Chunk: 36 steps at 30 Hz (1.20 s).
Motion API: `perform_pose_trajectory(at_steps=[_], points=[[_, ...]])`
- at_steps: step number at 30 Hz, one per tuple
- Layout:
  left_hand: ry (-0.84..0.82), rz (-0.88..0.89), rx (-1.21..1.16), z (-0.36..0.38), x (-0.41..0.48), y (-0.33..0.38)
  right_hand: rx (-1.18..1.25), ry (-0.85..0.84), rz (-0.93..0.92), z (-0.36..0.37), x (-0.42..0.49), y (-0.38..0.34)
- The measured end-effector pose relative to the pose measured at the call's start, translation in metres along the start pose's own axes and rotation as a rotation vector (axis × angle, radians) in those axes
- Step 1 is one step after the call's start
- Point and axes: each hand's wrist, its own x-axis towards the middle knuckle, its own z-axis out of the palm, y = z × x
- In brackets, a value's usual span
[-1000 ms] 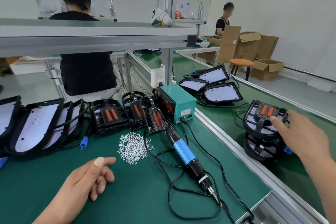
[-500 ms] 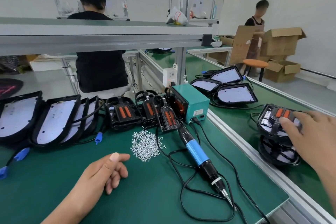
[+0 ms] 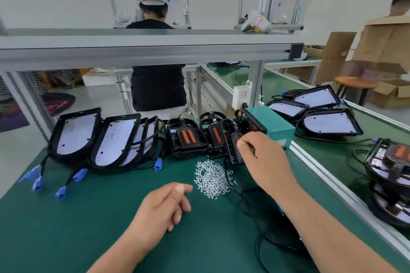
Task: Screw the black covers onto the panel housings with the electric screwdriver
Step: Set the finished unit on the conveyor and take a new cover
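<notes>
Several black covers (image 3: 187, 137) with orange inserts stand in a row at the back of the green mat. My right hand (image 3: 261, 157) reaches over to the rightmost cover (image 3: 234, 148) and grips its upper edge with curled fingers. My left hand (image 3: 164, 206) rests on the mat with loosely curled fingers and holds nothing. A pile of small silver screws (image 3: 210, 177) lies between my hands. Open panel housings (image 3: 75, 135) with white boards lean at the back left. The electric screwdriver (image 3: 280, 208) is mostly hidden under my right forearm.
A teal power box (image 3: 277, 126) stands behind the covers. Black cables (image 3: 261, 248) loop on the mat. Blue connectors (image 3: 61, 193) trail from the housings. The conveyor on the right carries more panels (image 3: 328, 122) and a stack of assembled units (image 3: 392, 162). A person sits beyond the shelf (image 3: 155, 51).
My right hand left the stack on the conveyor and swung left to the rightmost cover. The view turned left. My left hand stayed on the mat.
</notes>
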Motion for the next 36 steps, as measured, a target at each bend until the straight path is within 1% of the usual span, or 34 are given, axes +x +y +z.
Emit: perform_pose_trajectory(at_steps=[4, 6, 10, 14, 18, 20, 24, 26, 29, 32, 34, 36], points=[[0.153, -0.020, 0.013, -0.005, 0.006, 0.000, 0.115, -0.146, -0.115, 0.053, 0.017, -0.046], [0.260, -0.043, -0.029, -0.012, 0.010, 0.000, 0.132, -0.182, -0.175, 0.075, 0.026, -0.068], [0.479, -0.084, -0.176, -0.032, 0.017, -0.002, 0.137, -0.218, -0.266, 0.116, 0.047, -0.110], [0.632, -0.140, -0.386, -0.047, 0.024, -0.005, 0.080, -0.210, -0.333, 0.152, 0.077, -0.146], [0.701, -0.152, -0.570, -0.058, 0.027, -0.009, -0.042, -0.185, -0.326, 0.183, 0.113, -0.170], [0.735, -0.138, -0.642, -0.065, 0.029, -0.011, -0.065, -0.195, -0.311, 0.195, 0.128, -0.177], [0.764, -0.135, -0.720, -0.077, 0.034, -0.014, -0.143, -0.264, -0.305, 0.212, 0.147, -0.179], [0.757, -0.135, -0.738, -0.078, 0.035, -0.014, -0.143, -0.268, -0.294, 0.214, 0.150, -0.178], [0.758, -0.144, -0.763, -0.079, 0.036, -0.016, -0.051, -0.250, -0.266, 0.212, 0.147, -0.177], [0.767, -0.166, -0.830, -0.084, 0.037, -0.017, 0.198, -0.193, -0.217, 0.201, 0.136, -0.176], [0.781, -0.177, -0.869, -0.086, 0.036, -0.016, 0.388, -0.109, -0.216, 0.186, 0.121, -0.172], [0.797, -0.172, -0.843, -0.086, 0.035, -0.014, 0.509, -0.035, -0.227, 0.170, 0.098, -0.165]])
